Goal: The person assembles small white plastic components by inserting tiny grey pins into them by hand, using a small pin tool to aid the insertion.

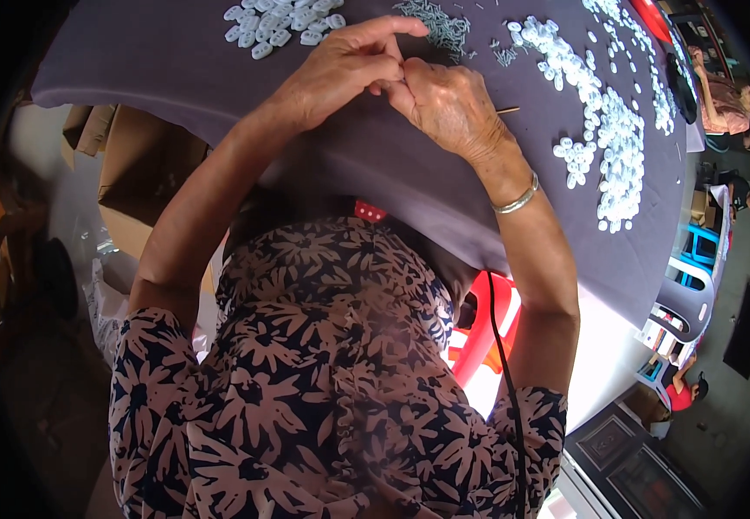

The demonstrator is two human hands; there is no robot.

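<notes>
Your flowered shirt (323,372) fills 6 o'clock. At 12, your left hand (344,73) and right hand (453,99) meet, left index outstretched, other fingers curled, any pinched piece hidden. Screws (446,30) near 1, white pieces (621,156) at 2 apparently sit for easy reach.

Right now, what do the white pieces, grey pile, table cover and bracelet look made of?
White pieces: likely smooth plastic; rounded, moulded-looking, repeated shapes.
Grey pile: probably metal, dullish; thin screw-like bits, coating unclear.
Table cover: seemingly matte fabric; drapes softly over the edge.
Bracelet: likely polished metal; silvery highlights.
</notes>
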